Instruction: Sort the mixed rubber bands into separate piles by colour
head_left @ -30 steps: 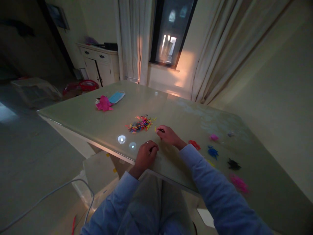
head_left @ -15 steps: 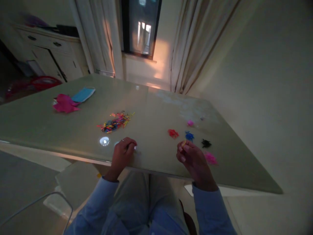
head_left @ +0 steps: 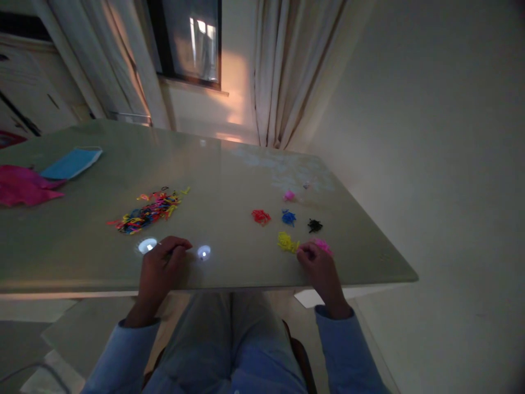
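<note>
The bench (head_left: 229,219) spans the frame, its smooth, glossy, grey-green top mirroring two round lights at lower left and lower centre. Pale curtains (head_left: 283,71) fall in long soft folds at the top of the frame, beside a dark-framed window (head_left: 191,44).

At the left edge lies a crumpled pink sheet (head_left: 24,186), cloth or thin plastic, against a flat, pleated blue face mask (head_left: 74,163).

The left hand (head_left: 159,271) is at lower left, fingers bent and drawn in towards the thumb; whether it holds anything cannot be told. The right hand (head_left: 322,268) is at lower right, thumb and forefinger closed in a pinch; anything between them is too small to make out.

The mixed pile (head_left: 150,212) of what look like thin rubber bands sits left of centre, just above the left hand, which is much the nearer; the right hand is well apart from it. Its long axis slants from lower left to upper right, and its strands form a loose, stringy tangle.

Right of centre are small single-colour heaps: yellow (head_left: 286,242) at the right hand's fingertips, contact unclear; pink (head_left: 324,245), partly behind that hand; red (head_left: 261,216), blue (head_left: 288,217) and black (head_left: 315,225) in a row above. A compact, rounded pink clump (head_left: 289,195) lies higher, near a tiny pale scrap (head_left: 306,185).
</note>
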A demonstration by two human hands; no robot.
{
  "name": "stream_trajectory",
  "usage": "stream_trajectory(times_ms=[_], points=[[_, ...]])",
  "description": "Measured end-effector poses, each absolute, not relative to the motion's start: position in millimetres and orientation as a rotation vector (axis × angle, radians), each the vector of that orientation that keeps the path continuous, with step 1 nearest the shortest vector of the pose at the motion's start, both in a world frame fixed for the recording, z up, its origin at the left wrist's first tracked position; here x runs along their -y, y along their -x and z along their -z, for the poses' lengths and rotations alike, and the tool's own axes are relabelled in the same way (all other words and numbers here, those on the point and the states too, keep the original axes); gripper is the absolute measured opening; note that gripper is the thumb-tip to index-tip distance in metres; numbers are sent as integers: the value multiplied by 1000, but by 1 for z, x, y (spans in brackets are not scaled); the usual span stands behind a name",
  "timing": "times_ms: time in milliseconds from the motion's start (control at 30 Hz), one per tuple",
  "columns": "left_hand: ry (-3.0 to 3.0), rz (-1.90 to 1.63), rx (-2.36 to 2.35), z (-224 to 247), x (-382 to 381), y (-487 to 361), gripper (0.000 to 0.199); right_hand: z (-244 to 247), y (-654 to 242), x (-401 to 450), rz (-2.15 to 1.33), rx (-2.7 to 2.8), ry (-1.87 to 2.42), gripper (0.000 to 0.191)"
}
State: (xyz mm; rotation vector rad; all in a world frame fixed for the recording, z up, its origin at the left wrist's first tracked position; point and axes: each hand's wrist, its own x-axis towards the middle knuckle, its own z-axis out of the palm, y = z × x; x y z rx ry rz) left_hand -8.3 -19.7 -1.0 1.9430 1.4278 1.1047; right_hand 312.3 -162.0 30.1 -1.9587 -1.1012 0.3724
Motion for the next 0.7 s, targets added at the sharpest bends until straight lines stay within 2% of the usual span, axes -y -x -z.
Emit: stream_trajectory(times_ms=[167, 700], points=[[-1970, -1096, -1449, 4, 19, 9, 26, -19, -324, 160, -248, 1166, 2147, 21], [-1998, -1075, -1498, 4, 20, 9, 26, -17, -328, 162, -269, 1192, 2165, 24]])
